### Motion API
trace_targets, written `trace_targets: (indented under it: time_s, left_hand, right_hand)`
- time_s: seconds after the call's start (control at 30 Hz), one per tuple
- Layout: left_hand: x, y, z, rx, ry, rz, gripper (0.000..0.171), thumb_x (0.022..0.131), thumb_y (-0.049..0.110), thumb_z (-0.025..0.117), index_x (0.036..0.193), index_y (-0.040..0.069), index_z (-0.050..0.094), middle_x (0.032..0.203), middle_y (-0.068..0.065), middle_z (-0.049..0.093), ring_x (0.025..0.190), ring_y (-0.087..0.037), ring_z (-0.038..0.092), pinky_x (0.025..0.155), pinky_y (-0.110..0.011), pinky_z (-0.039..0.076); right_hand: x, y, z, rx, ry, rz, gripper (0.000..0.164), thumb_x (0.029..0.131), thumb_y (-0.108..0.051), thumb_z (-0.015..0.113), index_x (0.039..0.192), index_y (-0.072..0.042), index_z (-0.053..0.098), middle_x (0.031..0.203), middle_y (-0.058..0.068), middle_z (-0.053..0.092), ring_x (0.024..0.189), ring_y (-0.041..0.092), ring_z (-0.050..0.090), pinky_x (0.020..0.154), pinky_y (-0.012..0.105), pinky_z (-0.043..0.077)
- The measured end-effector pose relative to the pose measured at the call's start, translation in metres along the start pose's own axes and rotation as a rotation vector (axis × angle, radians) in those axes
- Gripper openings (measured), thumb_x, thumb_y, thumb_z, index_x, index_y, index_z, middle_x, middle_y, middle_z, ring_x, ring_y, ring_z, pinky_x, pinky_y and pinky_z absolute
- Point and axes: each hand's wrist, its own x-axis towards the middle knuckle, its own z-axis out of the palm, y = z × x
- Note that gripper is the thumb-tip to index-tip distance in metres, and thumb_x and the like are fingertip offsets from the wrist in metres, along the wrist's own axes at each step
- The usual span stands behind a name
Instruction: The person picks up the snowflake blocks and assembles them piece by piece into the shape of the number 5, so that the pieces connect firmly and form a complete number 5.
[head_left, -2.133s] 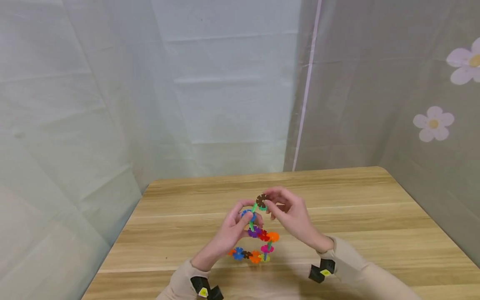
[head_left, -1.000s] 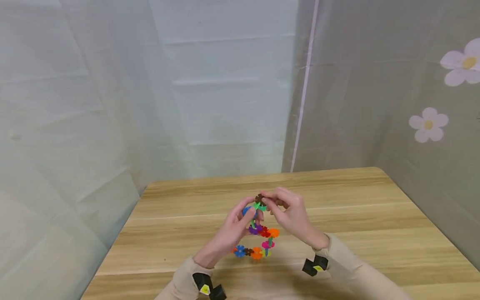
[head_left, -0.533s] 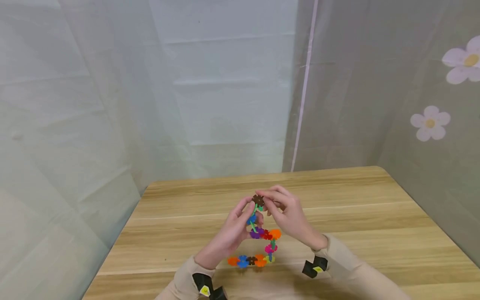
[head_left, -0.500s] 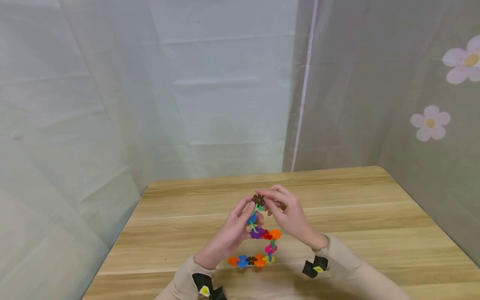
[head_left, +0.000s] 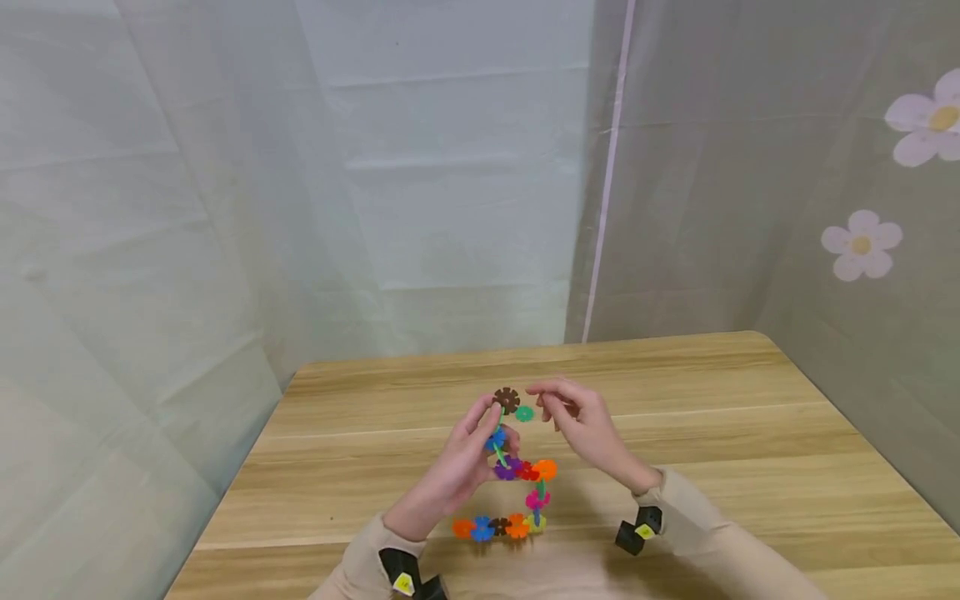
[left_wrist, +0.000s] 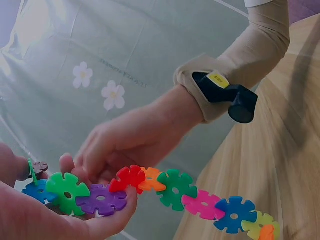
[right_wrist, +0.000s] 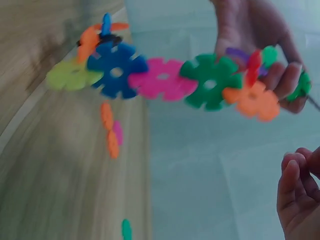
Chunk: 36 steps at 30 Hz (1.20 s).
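My left hand [head_left: 468, 458] pinches the upper part of a chain of colourful slotted snowflake discs between thumb and fingers. Topmost is a brown disc [head_left: 507, 400], just beside the left fingertips. A teal-green disc [head_left: 524, 413] shows at its lower right; I cannot tell if they are joined. From the blue disc [head_left: 495, 437] the chain runs down through a purple disc [left_wrist: 101, 200], a red disc [left_wrist: 127, 178] and a pink disc [left_wrist: 203, 204]. Its lower row ends in an orange disc [head_left: 462, 528]. My right hand [head_left: 581, 421], fingers loosely bent, is apart from the chain and holds nothing.
A wood-grain table [head_left: 675, 450] lies under the hands. Pale cloth [head_left: 450, 208] hangs behind it, with flower-printed cloth to the right. In the right wrist view, loose orange discs [right_wrist: 107, 117] and a green disc [right_wrist: 126, 229] lie on the table.
My right hand has let go of the brown disc and moved slightly right. The left hand keeps its grip, and the brown disc has shifted a little left. The lower row has swung lower.
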Motion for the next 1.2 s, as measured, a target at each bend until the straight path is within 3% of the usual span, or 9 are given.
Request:
trace_targets:
  time_s: [0.13, 0.33, 0.5, 0.63, 0.73, 0.97, 1.2]
  left_hand:
    - [0.0, 0.001, -0.002, -0.017, -0.011, 0.001, 0.026, 0.102, 0.045, 0.039, 0.112, 0.021, 0.034, 0.076, 0.005, 0.058, 0.077, -0.014, 0.053, 0.078, -0.045, 0.053]
    - [-0.002, 0.003, -0.004, -0.023, -0.002, -0.003, 0.027, 0.103, 0.045, 0.038, 0.115, 0.021, 0.032, 0.077, 0.005, 0.058, 0.078, -0.014, 0.054, 0.078, -0.044, 0.053]
    - [-0.003, 0.004, -0.005, -0.035, -0.003, -0.006, 0.035, 0.103, 0.044, 0.039, 0.125, 0.018, 0.03, 0.077, 0.006, 0.059, 0.078, -0.014, 0.054, 0.077, -0.043, 0.053]
    - [-0.005, 0.004, -0.006, -0.033, -0.009, -0.014, 0.065, 0.103, 0.044, 0.038, 0.152, 0.013, 0.008, 0.078, 0.008, 0.06, 0.079, -0.012, 0.054, 0.079, -0.042, 0.053]
    - [-0.006, 0.004, -0.007, -0.025, -0.019, -0.018, 0.075, 0.103, 0.044, 0.038, 0.155, 0.013, -0.007, 0.079, 0.008, 0.06, 0.079, -0.011, 0.055, 0.08, -0.042, 0.053]
    - [-0.006, 0.003, -0.007, -0.022, -0.053, -0.04, 0.078, 0.103, 0.046, 0.036, 0.154, 0.013, -0.012, 0.081, 0.008, 0.061, 0.079, -0.01, 0.057, 0.078, -0.039, 0.054]
    - [-0.008, 0.004, -0.008, -0.008, -0.1, -0.032, 0.069, 0.104, 0.045, 0.032, 0.154, 0.014, -0.004, 0.083, 0.007, 0.061, 0.08, -0.011, 0.057, 0.081, -0.041, 0.053]
  right_hand:
    - [-0.001, 0.023, 0.001, -0.009, -0.044, 0.074, 0.022, 0.099, -0.001, 0.049, 0.109, -0.003, 0.068, 0.086, 0.01, 0.065, 0.067, 0.005, 0.054, 0.053, 0.03, 0.051]
    - [-0.002, 0.046, 0.001, -0.043, -0.136, 0.165, 0.022, 0.1, -0.005, 0.049, 0.107, -0.007, 0.07, 0.096, 0.008, 0.067, 0.076, 0.022, 0.059, 0.059, 0.027, 0.053]
    - [-0.004, 0.063, 0.004, -0.146, -0.214, 0.186, 0.022, 0.097, 0.0, 0.051, 0.106, -0.005, 0.07, 0.102, 0.014, 0.068, 0.077, 0.019, 0.06, 0.06, 0.022, 0.05]
    - [-0.005, 0.074, 0.009, -0.211, -0.294, 0.195, 0.021, 0.094, 0.001, 0.053, 0.107, -0.003, 0.069, 0.106, 0.015, 0.069, 0.082, 0.016, 0.061, 0.066, 0.021, 0.05]
    - [-0.006, 0.079, 0.013, -0.247, -0.35, 0.209, 0.023, 0.094, 0.001, 0.054, 0.113, 0.001, 0.066, 0.109, 0.017, 0.067, 0.087, 0.018, 0.062, 0.073, 0.024, 0.052]
    - [-0.01, 0.089, 0.02, -0.296, -0.449, 0.253, 0.036, 0.09, 0.004, 0.053, 0.125, 0.01, 0.055, 0.108, 0.022, 0.064, 0.092, 0.024, 0.062, 0.081, 0.036, 0.055]
    - [-0.013, 0.1, 0.026, -0.374, -0.504, 0.261, 0.053, 0.088, 0.0, 0.058, 0.138, 0.01, 0.042, 0.1, 0.013, 0.061, 0.082, 0.016, 0.052, 0.072, 0.028, 0.051]
